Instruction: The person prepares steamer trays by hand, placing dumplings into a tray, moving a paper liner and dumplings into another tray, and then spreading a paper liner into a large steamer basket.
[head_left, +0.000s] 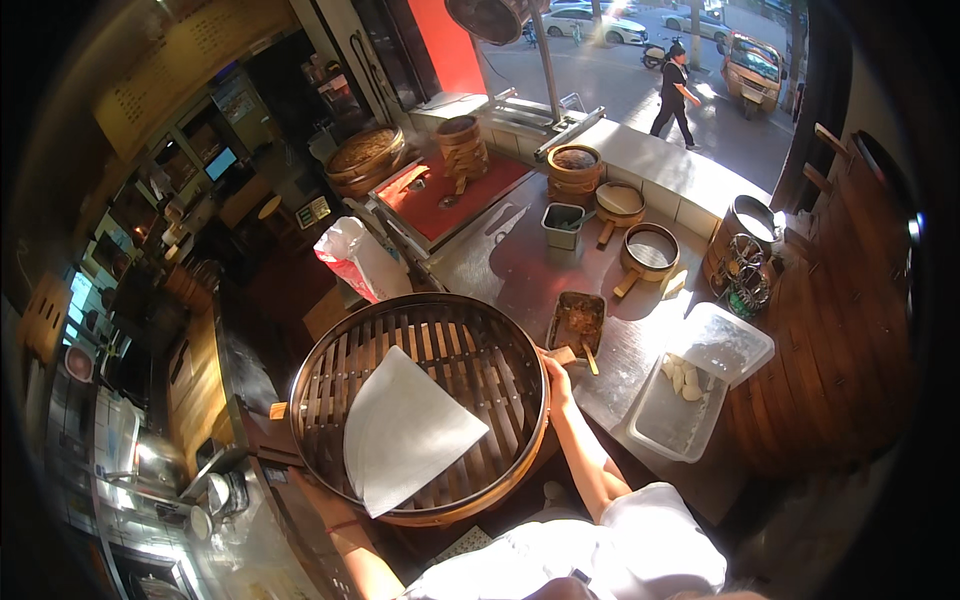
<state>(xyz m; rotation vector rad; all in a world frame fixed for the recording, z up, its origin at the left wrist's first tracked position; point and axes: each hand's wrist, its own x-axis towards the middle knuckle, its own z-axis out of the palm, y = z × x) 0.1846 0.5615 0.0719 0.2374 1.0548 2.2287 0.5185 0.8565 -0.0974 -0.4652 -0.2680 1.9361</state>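
A large round bamboo steamer (487, 382) with a slatted bottom is held up before me, tilted so that I see into it. Folded into a wedge, a pale steamer liner (411, 433) lies on the slats, its lower tip reaching the near rim. My right hand (556, 384) grips the steamer's right side beside a wooden handle block (561, 356). At the lower left, my left hand (309, 484) supports the steamer, with its fingers mostly hidden by the rim and shadow. Another wooden block (278, 410) sticks out on the left side.
A steel worktop (472, 259) carries a metal tray with brown filling (579, 322), small handled steamers (651, 251) and a plastic box of dough pieces (679, 405). Tall stacked steamers (832, 337) stand at right. A paper bag (364, 259) stands behind the steamer; a counter (191, 390) runs along the left.
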